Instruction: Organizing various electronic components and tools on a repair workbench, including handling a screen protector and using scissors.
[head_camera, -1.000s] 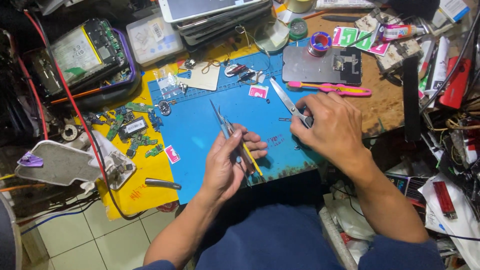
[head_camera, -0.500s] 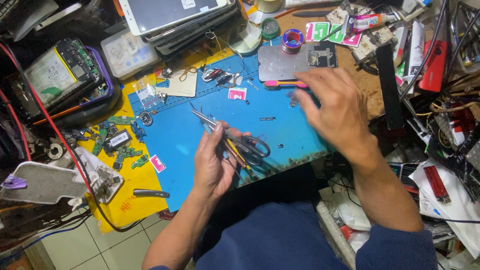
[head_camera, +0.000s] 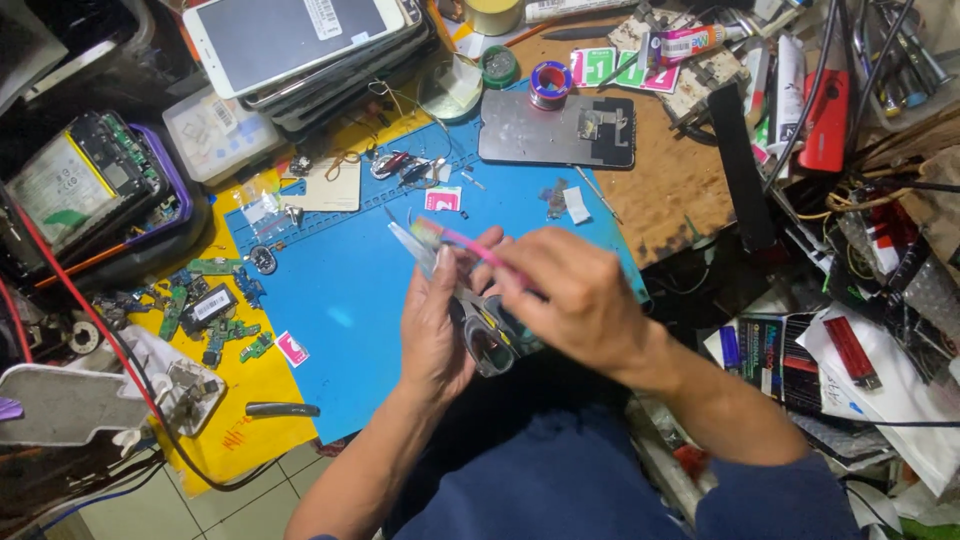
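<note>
Both hands meet above the blue mat (head_camera: 340, 300) on the tabletop. The left hand (head_camera: 437, 330) is raised, palm inward, its grip closed on metal tweezers (head_camera: 412, 243) that point up and away. The right hand (head_camera: 578, 300) crosses over it, its grip pinched on a thin pink tool (head_camera: 462, 243). The tool's tip lies just beside the tweezers.

My forearms are bare from fingers (head_camera: 470, 262) to elbow. A dark blue short sleeve (head_camera: 760, 500) covers my right upper arm; matching dark blue cloth (head_camera: 540, 480) lies below, over my body.
</note>
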